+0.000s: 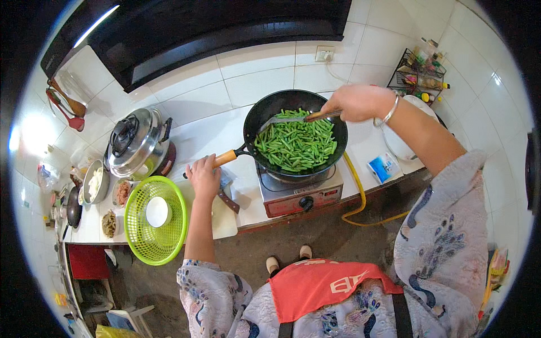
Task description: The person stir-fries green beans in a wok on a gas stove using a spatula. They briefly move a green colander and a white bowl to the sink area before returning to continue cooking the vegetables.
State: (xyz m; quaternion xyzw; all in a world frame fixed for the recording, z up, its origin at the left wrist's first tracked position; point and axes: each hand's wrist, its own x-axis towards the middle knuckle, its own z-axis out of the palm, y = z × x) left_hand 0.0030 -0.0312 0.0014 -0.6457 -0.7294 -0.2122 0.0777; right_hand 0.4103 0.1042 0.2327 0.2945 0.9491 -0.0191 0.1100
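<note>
Cut green beans (296, 141) fill the bottom of a black wok (264, 107) that sits on a gas stove (301, 198). My left hand (204, 173) is closed around the end of the wok's wooden handle (225, 158). Over the wok's right rim, my right hand (358, 103) grips the handle of a metal spatula (286, 119). The spatula's blade reaches the left side of the wok, at the edge of the beans. A cleaver (227, 200) lies beside my left wrist, on a pale cutting board (224, 219) partly hidden by my forearm.
A green basket (183, 217) holding a white bowl (159, 212) overhangs the counter's front edge. Behind it stands a lidded steel pot (132, 147). A yellow hose (356, 183) loops off the counter at right, near a blue-and-white packet (383, 167). A spice rack (418, 76) occupies the back right corner.
</note>
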